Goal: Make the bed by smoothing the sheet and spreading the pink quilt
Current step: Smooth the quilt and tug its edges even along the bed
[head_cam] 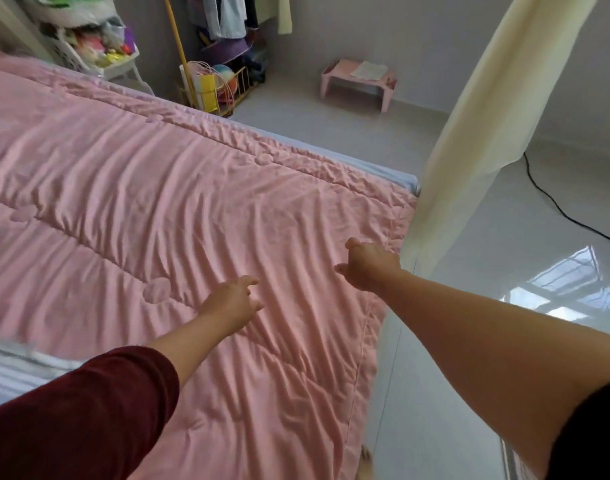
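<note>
1. Writing: a white paper point(368, 70) lies on a pink plastic stool point(334, 76) by the far wall; any print on it is too small to read.
2. The pink quilt point(158, 202) lies spread flat over the bed and covers nearly all of it. Its cloth is soft and matte, crossed by fine diagonal wrinkles, with stitched seam lines, round quilted dimples and a sewn border along the right edge.
3. The sheet point(383, 169), pale blue-grey and smooth, shows as a narrow strip past the quilt's far edge and again at the lower left.
4. The left hand point(232, 303), on an arm in a maroon sleeve point(81, 410), reaches over the quilt with fingers loosely spread, holding nothing. Whether the fingertips touch the cloth I cannot tell.
5. The right hand point(369, 268), on a bare forearm, stretches out near the quilt's right edge with fingers extended, gripping nothing.
6. A cream curtain point(469, 133), thin and hanging in long folds, drops beside the bed's far right corner, just beside the right hand.
7. The floor point(521, 244) is glossy grey and mirrors a window; a black cable point(553, 204) curves across it.
8. Beyond the bed stand a gold wire basket point(234, 91), a white slatted plastic rack point(88, 60) full of colourful items, a wooden pole point(178, 46) and hanging clothes point(227, 15).
</note>
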`<state>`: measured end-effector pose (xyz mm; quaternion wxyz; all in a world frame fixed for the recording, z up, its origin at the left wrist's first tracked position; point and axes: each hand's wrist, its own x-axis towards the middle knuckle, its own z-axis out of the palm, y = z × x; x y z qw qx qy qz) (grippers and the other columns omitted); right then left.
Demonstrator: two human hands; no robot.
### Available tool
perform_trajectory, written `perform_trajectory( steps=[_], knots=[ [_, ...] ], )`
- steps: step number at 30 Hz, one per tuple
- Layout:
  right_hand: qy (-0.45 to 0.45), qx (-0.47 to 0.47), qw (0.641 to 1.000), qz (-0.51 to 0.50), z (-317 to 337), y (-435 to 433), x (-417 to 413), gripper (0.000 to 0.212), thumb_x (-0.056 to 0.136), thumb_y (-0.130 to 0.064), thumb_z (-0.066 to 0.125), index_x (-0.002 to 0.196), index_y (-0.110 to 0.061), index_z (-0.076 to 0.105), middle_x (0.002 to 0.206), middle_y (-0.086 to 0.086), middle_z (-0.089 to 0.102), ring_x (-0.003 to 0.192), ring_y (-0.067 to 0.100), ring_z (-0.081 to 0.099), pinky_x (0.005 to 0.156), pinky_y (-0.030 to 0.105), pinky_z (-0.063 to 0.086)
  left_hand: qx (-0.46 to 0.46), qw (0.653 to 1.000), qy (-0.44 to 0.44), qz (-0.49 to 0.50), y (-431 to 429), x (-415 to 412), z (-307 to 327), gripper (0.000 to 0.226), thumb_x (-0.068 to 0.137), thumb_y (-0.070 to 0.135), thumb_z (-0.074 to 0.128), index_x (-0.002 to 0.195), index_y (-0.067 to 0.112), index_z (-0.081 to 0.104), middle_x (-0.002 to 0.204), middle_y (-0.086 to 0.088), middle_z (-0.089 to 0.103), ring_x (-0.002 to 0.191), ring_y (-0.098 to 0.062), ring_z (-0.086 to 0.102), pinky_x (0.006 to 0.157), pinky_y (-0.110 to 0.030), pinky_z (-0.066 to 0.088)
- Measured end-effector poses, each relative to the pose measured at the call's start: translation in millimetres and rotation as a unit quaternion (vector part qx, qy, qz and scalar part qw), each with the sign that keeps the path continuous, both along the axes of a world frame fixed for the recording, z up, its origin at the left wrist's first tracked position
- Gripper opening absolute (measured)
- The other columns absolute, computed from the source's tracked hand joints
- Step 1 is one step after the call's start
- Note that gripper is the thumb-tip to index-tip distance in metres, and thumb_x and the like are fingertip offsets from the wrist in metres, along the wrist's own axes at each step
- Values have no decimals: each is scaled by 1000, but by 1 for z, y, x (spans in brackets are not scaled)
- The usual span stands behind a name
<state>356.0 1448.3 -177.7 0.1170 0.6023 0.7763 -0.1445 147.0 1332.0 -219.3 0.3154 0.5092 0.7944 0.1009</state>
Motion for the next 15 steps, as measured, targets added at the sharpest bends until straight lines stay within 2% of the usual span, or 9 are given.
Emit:
perform_trajectory(
  steps=[2,4,6,9,10,12,15],
  knots=[
    [-2,3,1000,4,-5,35,2,52,95,-45,51,136,-16,41,135,11,51,127,32,45,103,49,39,11,1000,-8,-7,39,9,-4,49,90,31,61,136,24,48,128,-2,57,112,-19,56,89,-26,43],
    [21,29,999,6,-14,93,13,47,95,-41,52,133,-13,47,135,12,51,126,33,47,102,43,41,40,999,-21,20,104,27,-18,45,88,28,63,132,22,53,123,-3,61,111,-21,57,90,-27,44],
    [60,21,998,-25,-20,130,27,37,95,-31,54,123,-7,55,130,14,56,119,30,53,91,32,44,60,997,-48,32,148,50,-22,39,88,25,64,126,18,58,116,-3,64,107,-20,59,87,-26,43],
    [140,-33,980,-134,-41,203,48,24,91,-27,60,97,-4,63,107,14,68,91,27,61,68,22,45,74,995,-61,22,220,81,-28,31,86,22,66,117,16,63,106,-3,67,101,-20,61,84,-25,44],
    [189,-65,963,-182,-46,221,52,26,89,-28,63,92,-2,65,99,14,71,83,26,64,68,25,50,79,994,-68,20,240,86,-28,29,86,21,66,114,16,64,104,-3,67,98,-21,63,84,-26,46],
    [277,-123,916,-262,-54,254,57,29,88,-23,66,95,5,66,86,16,72,72,26,70,70,37,59,85,993,-82,26,281,91,-30,25,85,19,67,109,15,65,100,-3,69,91,-21,66,84,-28,49],
    [371,-207,841,-335,-54,277,59,32,94,-13,58,116,9,55,81,15,65,59,21,66,60,34,58,102,986,-122,54,322,94,-29,15,86,14,66,101,11,66,94,-6,69,82,-24,70,77,-27,51]
  ],
)
